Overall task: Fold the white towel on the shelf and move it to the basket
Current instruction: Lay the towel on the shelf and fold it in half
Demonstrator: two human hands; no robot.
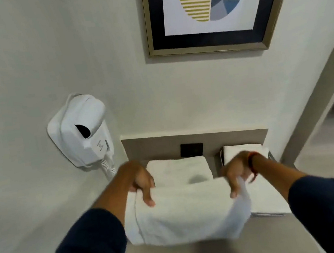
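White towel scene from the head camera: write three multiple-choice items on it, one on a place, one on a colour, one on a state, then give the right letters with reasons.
1. Where is the hair dryer?
A. On the wall to the left of the shelf
B. Lying on the shelf
C. Under the framed picture's right corner

2. What colour are the person's sleeves?
A. White
B. Dark blue
C. Red

3. How is the white towel held?
A. By the left hand alone
B. It lies untouched
C. By both hands at its upper edge

Answers:
1. A: the dryer hangs on the wall, left of the shelf.
2. B: both forearms are covered in dark blue cloth.
3. C: the left hand and the right hand each pinch the towel's top edge, one at either end.
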